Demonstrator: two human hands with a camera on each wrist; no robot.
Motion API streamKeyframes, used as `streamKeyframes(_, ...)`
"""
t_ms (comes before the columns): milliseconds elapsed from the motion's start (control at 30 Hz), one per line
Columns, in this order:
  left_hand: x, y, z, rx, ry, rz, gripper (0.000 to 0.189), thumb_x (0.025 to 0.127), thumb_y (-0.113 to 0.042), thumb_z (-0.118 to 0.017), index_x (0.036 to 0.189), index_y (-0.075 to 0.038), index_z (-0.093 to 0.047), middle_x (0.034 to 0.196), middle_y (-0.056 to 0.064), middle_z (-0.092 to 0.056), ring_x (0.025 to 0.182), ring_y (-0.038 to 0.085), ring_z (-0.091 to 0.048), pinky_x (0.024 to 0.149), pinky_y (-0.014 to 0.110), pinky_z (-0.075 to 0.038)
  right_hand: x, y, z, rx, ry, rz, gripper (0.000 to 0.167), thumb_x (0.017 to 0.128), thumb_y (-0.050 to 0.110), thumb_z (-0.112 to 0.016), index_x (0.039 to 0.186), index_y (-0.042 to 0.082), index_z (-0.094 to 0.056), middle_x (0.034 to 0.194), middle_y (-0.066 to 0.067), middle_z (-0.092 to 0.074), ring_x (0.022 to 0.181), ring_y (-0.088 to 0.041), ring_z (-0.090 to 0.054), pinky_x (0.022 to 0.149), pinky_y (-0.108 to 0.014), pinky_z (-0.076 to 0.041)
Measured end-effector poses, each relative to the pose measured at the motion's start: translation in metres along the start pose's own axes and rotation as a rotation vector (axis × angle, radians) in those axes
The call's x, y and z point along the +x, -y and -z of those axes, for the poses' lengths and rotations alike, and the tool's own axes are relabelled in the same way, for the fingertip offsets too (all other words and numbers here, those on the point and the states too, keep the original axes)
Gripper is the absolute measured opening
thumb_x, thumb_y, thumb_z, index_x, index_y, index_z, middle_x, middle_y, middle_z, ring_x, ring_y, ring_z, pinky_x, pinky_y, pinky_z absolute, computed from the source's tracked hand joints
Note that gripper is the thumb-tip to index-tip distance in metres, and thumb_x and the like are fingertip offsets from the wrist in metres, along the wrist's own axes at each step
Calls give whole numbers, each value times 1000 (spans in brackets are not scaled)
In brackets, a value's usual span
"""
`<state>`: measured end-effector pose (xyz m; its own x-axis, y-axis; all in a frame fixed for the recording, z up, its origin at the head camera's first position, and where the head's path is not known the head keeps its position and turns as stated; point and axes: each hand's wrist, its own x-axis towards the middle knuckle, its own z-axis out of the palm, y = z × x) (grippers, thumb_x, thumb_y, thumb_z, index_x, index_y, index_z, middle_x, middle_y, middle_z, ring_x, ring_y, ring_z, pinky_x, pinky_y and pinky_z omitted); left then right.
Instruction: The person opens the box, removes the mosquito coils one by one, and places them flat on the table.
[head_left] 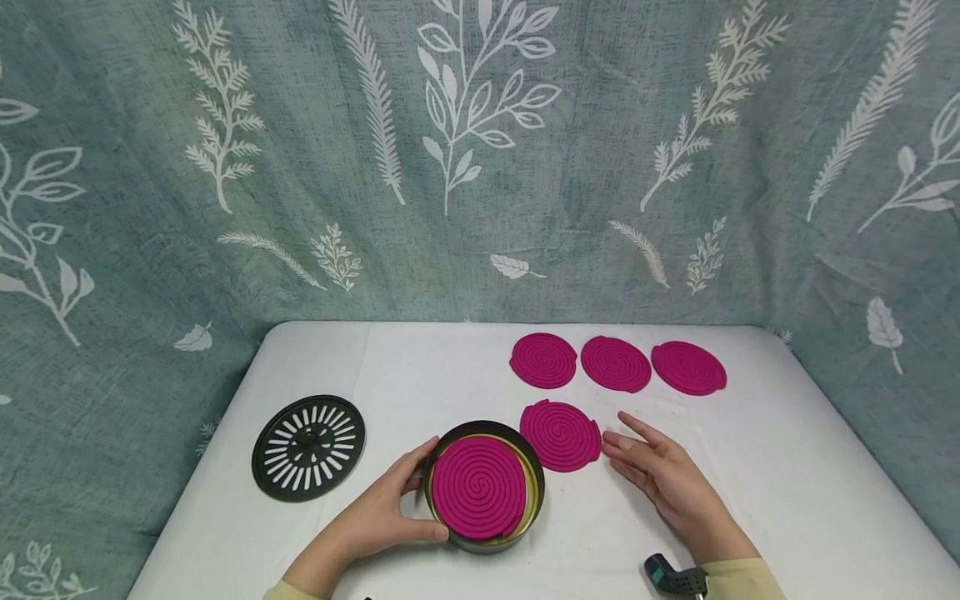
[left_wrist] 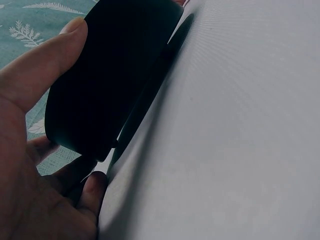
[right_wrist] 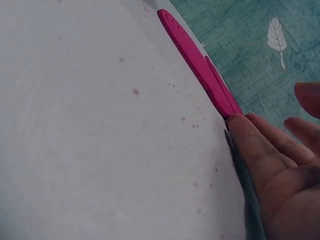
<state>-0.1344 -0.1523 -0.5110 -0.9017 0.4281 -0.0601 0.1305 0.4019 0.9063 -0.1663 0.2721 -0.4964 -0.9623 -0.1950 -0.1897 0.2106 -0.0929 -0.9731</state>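
1. Mosquito coils (head_left: 480, 487): magenta, all spiral-grooved.
2. Round tin (head_left: 480, 547): near-black outside, gold inside.
3. Slotted lid (head_left: 310, 440): black, radial slot pattern.
4. Surface (head_left: 420, 375): white, pink specks in right wrist view.
5. Backdrop cloth (head_left: 300, 167): grey-teal, white leaf-and-sprig print.
6. Sleeves (head_left: 742, 579): pale yellow.
7. Wrist device (head_left: 678, 581): black, green patch.

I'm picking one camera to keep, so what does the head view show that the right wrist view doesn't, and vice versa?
Only the head view: the left hand gripping the round black-rimmed tin, the magenta spiral coil in the tin, and the black slotted disc.

Only the right wrist view: small reddish specks scattered over the white table surface.

Both: the right hand, at least one magenta spiral coil on the table, shown edge-on in the wrist view, the white table surface, and the leaf-print curtain.
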Motion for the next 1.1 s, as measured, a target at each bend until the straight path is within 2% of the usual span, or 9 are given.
streamKeyframes(233,1,1,0,5,-7,3,114,65,-51,-89,157,-33,-26,157,-3,-31,133,22,-45,111,46,-37,-2,6,-4,0,6,15,67,102,16,-56,156,1,-19,149,-30,-37,125,-30,-55,101,-36,-46)
streamKeyframes(467,1,0,0,-1,-7,-5,114,63,-50,-90,157,-33,-26,156,-6,-32,135,17,-41,112,43,-38,-7,14,-9,-13,32,36,65,103,17,-55,155,-3,-21,147,-30,-40,124,-31,-55,101,-38,-47)
streamKeyframes(733,0,0,0,10,-11,-5,113,64,-52,-90,156,-36,-26,156,-7,-31,135,16,-42,111,42,-39,-12,20,-21,-65,32,37,61,99,16,-61,151,-2,-33,142,-30,-46,121,-32,-58,99,-39,-49)
streamKeyframes(1100,1,0,-1,11,-14,-19,114,63,-51,-90,156,-33,-27,155,-8,-33,135,14,-41,110,40,-40,-18,27,-39,-104,136,87,58,102,13,-56,148,-10,-31,140,-35,-45,121,-40,-56,97,-39,-51)
